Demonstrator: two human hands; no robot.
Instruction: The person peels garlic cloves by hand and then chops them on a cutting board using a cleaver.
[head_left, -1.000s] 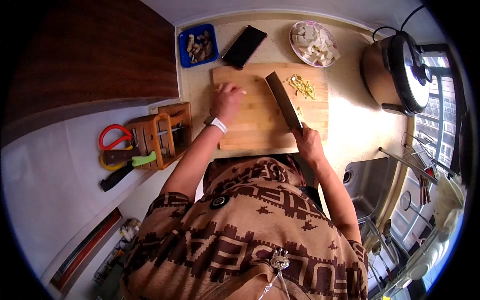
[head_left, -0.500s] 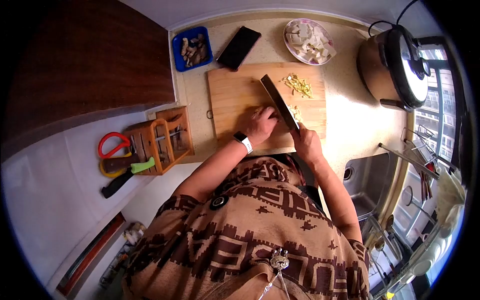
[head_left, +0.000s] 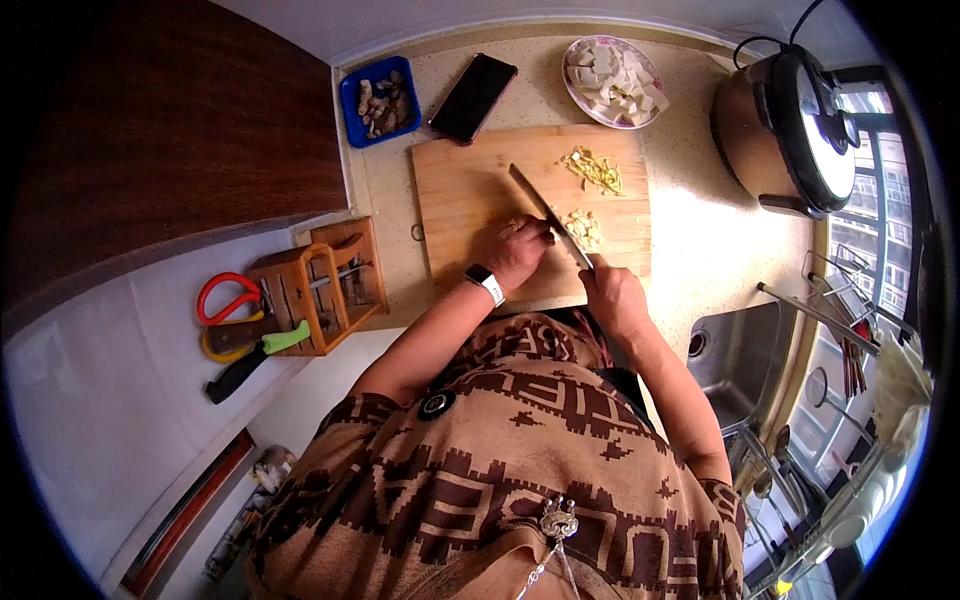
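Observation:
My right hand (head_left: 614, 299) is wrapped round the handle of a kitchen knife (head_left: 542, 208), its blade slanting up and left over a wooden cutting board (head_left: 460, 190). Curled fingers of my left hand (head_left: 520, 250) rest on the board, their tips against the near side of the blade. Whatever sits under those fingertips is hidden. Chopped pale pieces (head_left: 581, 229), perhaps garlic, lie just right of the blade. Farther back on the board is a small heap of thin yellow shreds (head_left: 593, 170), which look like ginger.
Behind the board stand a blue tray (head_left: 350, 98) of ginger-like roots, a phone (head_left: 474, 98) and a plate (head_left: 570, 92) of white cubes, likely tofu. An electric cooker (head_left: 745, 130) is at right, above a sink (head_left: 735, 370). At left, a wooden knife block (head_left: 290, 275) holds knives and scissors.
The knife blade has tipped lower and moved slightly left, showing more of the chopped pale pieces. My left hand stays beside it. The whole view has shifted slightly.

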